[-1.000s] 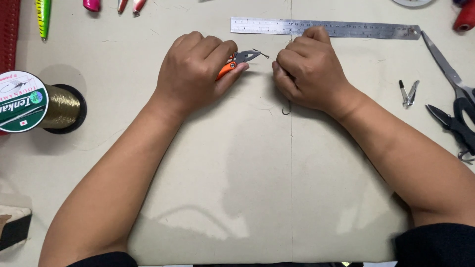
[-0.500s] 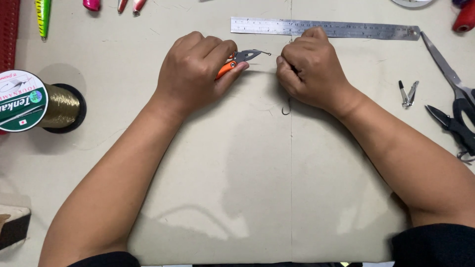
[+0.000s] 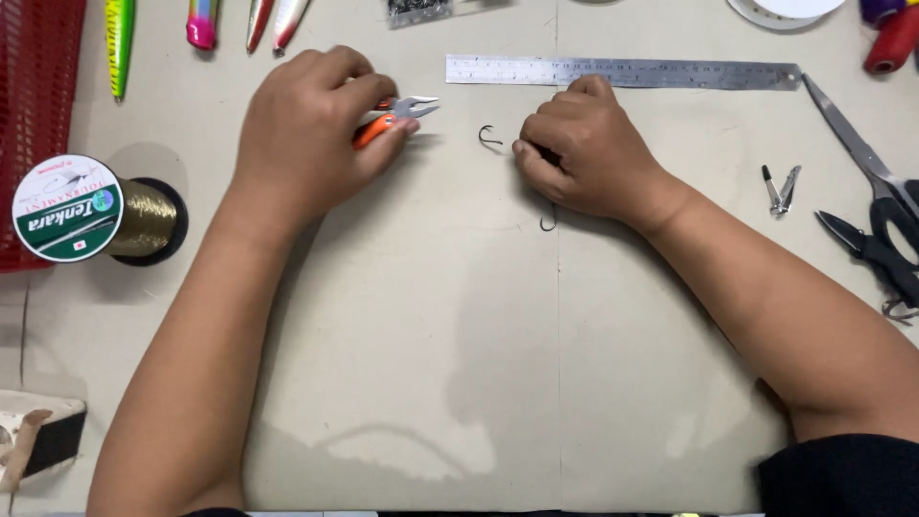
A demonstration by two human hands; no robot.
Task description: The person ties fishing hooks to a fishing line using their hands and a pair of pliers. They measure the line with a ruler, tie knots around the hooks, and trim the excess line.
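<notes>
My left hand (image 3: 311, 134) grips small orange-handled pliers (image 3: 397, 113), their metal jaws pointing right. A dark fishing hook (image 3: 489, 138) lies on the pale mat between the two hands, touching neither. My right hand (image 3: 584, 153) rests fisted on the mat below the steel ruler (image 3: 622, 72), fingers curled around something small and dark that I cannot make out. A second hook's bend (image 3: 549, 222) sticks out from under that hand.
A spool of gold line (image 3: 96, 211) sits at the left beside a red basket (image 3: 38, 115). Several fishing lures (image 3: 201, 21) lie along the top. Nail clippers (image 3: 782, 188), long scissors (image 3: 866, 163) and black-handled pliers (image 3: 876, 254) lie at the right.
The hands have drawn apart: the left hand moved left with the pliers. A hook that was between them now lies loose on the mat.
</notes>
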